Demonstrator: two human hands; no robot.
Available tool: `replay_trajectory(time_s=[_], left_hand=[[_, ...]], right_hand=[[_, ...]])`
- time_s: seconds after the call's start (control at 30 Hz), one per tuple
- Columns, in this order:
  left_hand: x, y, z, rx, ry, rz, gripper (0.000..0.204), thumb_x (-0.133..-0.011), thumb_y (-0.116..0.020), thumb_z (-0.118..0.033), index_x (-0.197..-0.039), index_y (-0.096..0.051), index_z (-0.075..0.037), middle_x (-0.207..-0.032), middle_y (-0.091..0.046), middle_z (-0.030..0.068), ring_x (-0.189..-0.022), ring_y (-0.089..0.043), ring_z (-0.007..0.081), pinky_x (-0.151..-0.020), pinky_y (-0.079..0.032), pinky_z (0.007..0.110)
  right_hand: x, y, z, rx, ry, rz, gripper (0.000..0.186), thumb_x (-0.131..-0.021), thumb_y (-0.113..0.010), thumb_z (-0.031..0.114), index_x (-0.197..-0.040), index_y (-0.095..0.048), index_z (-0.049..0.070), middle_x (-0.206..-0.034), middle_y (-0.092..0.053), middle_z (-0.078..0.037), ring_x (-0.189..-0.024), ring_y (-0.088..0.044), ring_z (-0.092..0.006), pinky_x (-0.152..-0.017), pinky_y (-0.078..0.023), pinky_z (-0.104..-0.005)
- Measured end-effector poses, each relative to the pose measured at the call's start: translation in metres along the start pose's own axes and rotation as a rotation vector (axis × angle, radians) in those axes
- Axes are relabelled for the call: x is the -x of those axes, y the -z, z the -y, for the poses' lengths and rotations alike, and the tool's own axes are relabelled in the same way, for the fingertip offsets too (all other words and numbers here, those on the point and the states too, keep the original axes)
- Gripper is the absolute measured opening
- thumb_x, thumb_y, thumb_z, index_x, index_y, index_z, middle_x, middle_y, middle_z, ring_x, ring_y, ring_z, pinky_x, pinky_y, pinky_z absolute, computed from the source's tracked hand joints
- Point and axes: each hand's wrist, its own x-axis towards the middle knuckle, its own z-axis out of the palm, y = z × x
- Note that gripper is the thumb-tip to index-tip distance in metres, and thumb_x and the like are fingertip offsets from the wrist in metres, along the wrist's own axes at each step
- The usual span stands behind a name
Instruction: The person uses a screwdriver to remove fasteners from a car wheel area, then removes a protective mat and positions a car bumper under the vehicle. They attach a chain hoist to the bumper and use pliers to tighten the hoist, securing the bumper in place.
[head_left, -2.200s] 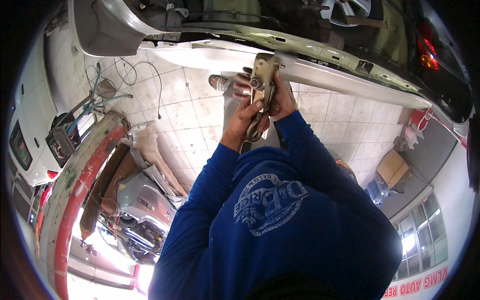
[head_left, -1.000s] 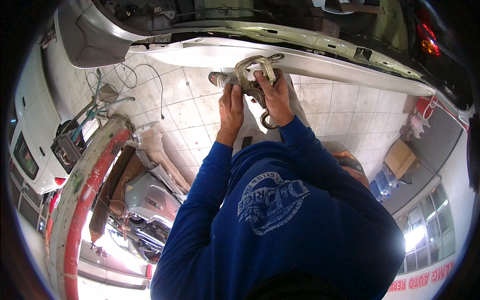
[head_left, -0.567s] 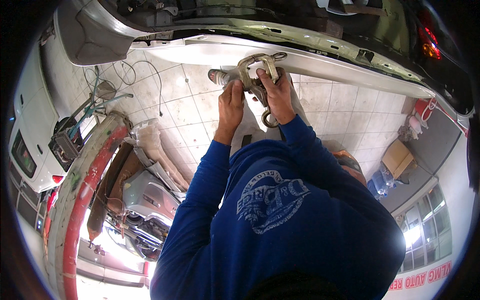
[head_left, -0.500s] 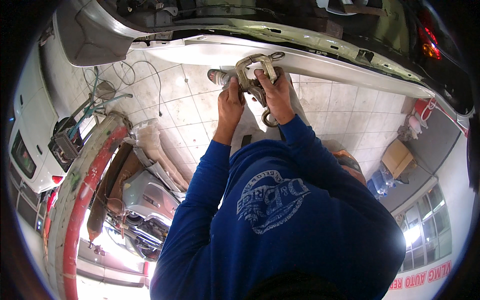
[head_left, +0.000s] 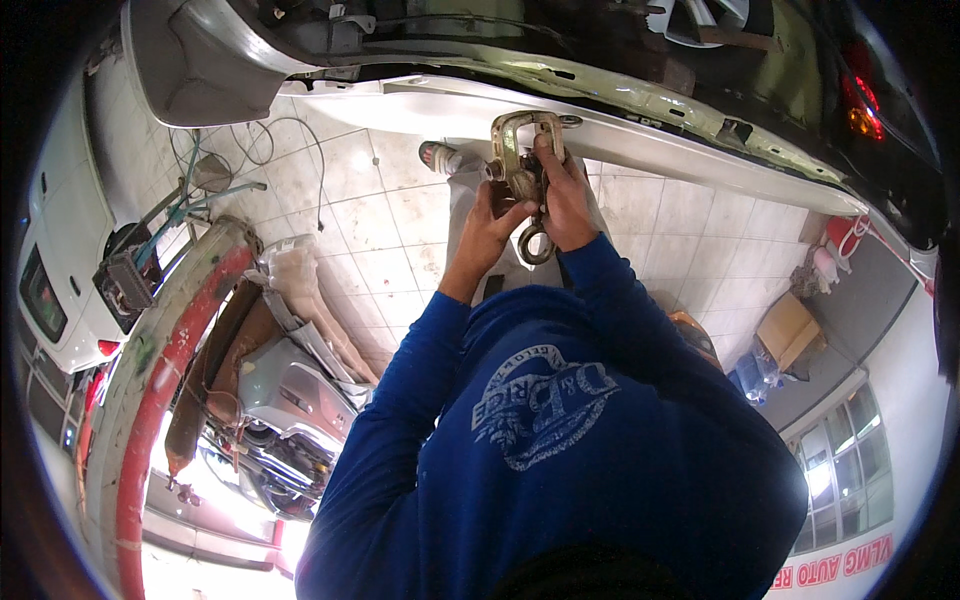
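Observation:
A brass-coloured metal clamp with a rectangular jaw, a bolt at its left and a large dark ring hanging below is in both of my hands, over my legs. My left hand grips its lower left part, thumb reaching across toward the ring. My right hand holds its right side, thumb lying up along the frame. Some fingers are hidden behind the metal. Just beyond the clamp runs a long white panel along the underside edge of a car body.
The car spans the top. A sandalled foot is on the tiled floor. At left are hoses, a white vehicle, a red-and-white post and stacked body parts. A cardboard box and red container are at right.
The clamp has turned in my hands, now squarer to me with its bolt at the left. My left thumb has swung rightward across its lower part.

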Motion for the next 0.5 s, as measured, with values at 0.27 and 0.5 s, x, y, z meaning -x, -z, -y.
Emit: replay_trajectory(time_s=[0.27, 0.5], left_hand=[[-0.018, -0.013, 0.003, -0.078, 0.017, -0.191, 0.05, -0.097, -0.07, -0.038, -0.121, -0.061, 0.004, -0.106, -0.074, 0.0209, -0.092, -0.072, 0.0283, -0.08, -0.055, 0.038], [-0.016, 0.004, -0.032, 0.107, 0.16, -0.081, 0.048, -0.107, -0.053, -0.045, -0.116, -0.063, 0.001, -0.09, -0.07, 0.0104, -0.079, -0.068, 0.0161, -0.067, -0.052, 0.029]], right_hand=[[-0.009, 0.013, 0.004, 0.538, 0.38, 0.314, 0.057, -0.091, -0.067, 0.001, -0.146, -0.051, 0.005, -0.128, -0.061, -0.016, -0.116, -0.063, -0.0287, -0.098, -0.051, -0.0357], [-0.019, -0.011, 0.021, 0.247, 0.058, 0.218, 0.041, -0.089, -0.079, 0.022, -0.122, -0.063, 0.004, -0.107, -0.068, -0.006, -0.099, -0.068, -0.0165, -0.084, -0.055, -0.0321]])
